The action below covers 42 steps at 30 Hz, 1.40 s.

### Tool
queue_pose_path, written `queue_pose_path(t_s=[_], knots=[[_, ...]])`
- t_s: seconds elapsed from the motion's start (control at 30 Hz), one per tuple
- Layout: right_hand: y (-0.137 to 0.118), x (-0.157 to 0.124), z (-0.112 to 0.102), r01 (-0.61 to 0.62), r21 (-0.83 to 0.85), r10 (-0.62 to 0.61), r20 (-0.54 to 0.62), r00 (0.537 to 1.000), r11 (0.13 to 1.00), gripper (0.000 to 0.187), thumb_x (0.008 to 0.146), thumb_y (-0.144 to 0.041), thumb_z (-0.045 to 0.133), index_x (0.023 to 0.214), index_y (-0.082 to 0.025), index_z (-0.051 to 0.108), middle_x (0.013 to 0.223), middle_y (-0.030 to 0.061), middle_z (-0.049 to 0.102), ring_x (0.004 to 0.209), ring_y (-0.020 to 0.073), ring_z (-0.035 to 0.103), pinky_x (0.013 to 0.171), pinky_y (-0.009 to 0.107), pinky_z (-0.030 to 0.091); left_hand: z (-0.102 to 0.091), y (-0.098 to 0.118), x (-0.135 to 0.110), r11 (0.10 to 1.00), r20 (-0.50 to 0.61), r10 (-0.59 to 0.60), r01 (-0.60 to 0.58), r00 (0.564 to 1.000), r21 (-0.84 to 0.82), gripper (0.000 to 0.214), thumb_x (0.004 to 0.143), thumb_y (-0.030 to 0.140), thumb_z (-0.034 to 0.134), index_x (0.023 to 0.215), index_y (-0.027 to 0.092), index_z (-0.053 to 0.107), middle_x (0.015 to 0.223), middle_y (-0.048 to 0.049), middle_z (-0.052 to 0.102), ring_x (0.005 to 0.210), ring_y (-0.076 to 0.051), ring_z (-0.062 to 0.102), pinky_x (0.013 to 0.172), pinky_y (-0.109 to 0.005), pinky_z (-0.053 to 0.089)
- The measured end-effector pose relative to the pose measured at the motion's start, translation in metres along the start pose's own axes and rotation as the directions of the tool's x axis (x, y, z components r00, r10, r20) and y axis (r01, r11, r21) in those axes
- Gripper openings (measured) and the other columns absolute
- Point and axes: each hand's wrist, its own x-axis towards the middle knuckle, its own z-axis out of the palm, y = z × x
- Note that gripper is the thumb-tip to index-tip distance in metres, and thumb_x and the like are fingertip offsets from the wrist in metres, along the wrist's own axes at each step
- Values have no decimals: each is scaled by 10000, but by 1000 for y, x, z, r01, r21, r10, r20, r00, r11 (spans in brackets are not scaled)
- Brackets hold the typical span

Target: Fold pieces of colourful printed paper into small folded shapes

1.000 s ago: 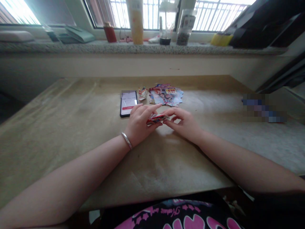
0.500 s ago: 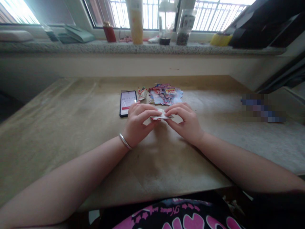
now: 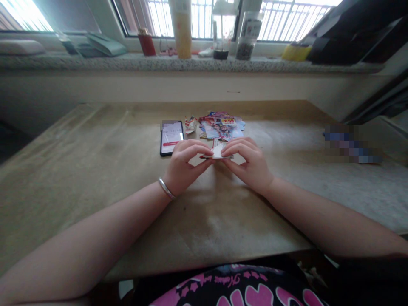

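Note:
Between both hands is a small piece of folded paper point(image 3: 218, 151), white on top with some red print along its edges. My left hand point(image 3: 188, 160) pinches its left side, thumb beneath and fingers above. On the right side, my right hand point(image 3: 247, 160) grips it the same way. The paper is held just over the table, and the fingers cover its two ends. Beyond it lies a fanned pile of colourful printed sheets point(image 3: 219, 127). A small crumpled or folded printed paper point(image 3: 191, 125) sits left of that pile.
A phone point(image 3: 172, 138) with a lit timer screen lies by my left hand on the table point(image 3: 95, 178). At the far right is a blurred-out bluish item point(image 3: 350, 144). Bottles and jars point(image 3: 183, 36) line the granite windowsill point(image 3: 111, 63) at the back.
The folded paper is tilted a little differently, and more of its white and red-edged part shows upright between the fingers. Both hands stay in nearly the same place.

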Motion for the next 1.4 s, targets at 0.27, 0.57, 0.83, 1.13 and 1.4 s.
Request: queue_pose_path(t_s=[0.27, 0.57, 0.83, 1.13, 1.4], knots=[[2, 0, 2, 37, -5, -37, -34, 999, 999, 50, 802, -206, 634, 813, -248, 608, 854, 17, 690, 883, 186, 623, 854, 395, 485, 1, -5, 0, 1000, -21, 21, -21, 1000, 5, 178, 785, 319, 704, 884, 179, 658, 792, -16, 646, 737, -124, 580, 696, -263, 481], [2, 0, 1, 49, -10, -50, -31, 998, 999, 91, 793, -165, 646, 841, -231, 607, 878, 34, 684, 893, 185, 615, 834, 375, 489, 2, -7, 0, 998, -86, 67, -68, 994, -9, 132, 750, 291, 741, 814, 192, 681, 788, -19, 657, 736, -122, 603, 665, -257, 481], [2, 0, 1, 67, -1, -67, -32, 997, 998, 92, 793, -150, 630, 805, -238, 605, 843, 19, 685, 873, 176, 619, 838, 378, 493, 2, -8, 1, 991, -73, 134, -136, 988, -20, 58, 773, 232, 717, 774, 187, 680, 755, -10, 637, 699, -103, 588, 630, -237, 470], [2, 1, 1, 47, 13, -47, -3, 999, 999, 86, 783, -167, 627, 805, -248, 605, 854, 8, 699, 879, 181, 636, 870, 403, 486, 1, -9, 1, 993, -79, 115, -117, 990, -23, 56, 782, 231, 707, 773, 187, 672, 767, -12, 631, 723, -110, 588, 652, -246, 479], [4, 2, -2, 63, 47, -63, -3, 998, 997, 85, 776, -167, 649, 771, -241, 606, 799, 3, 706, 852, 180, 638, 855, 393, 498, 0, -10, 1, 994, -50, 106, -108, 993, -32, 69, 802, 215, 685, 758, 182, 642, 813, -18, 684, 772, -124, 626, 718, -278, 484]])
